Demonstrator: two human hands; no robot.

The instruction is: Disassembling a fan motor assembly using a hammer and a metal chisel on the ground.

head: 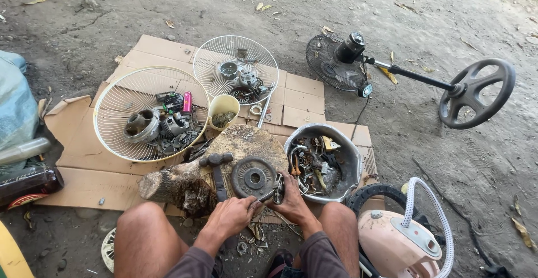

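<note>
My left hand and my right hand meet at the near edge of a wooden log. Both grip a small grey metal part between them. Just beyond it a round iron weight plate lies flat on the log. A hammer rests on the log to the left of the plate. My bare knees frame the bottom of the view.
A grey bowl of rusty scrap parts sits right of the log. Two white fan guards hold motor parts, with a yellow cup between. Cardboard covers the dirt. A standing fan lies at right, a pink appliance near my right knee.
</note>
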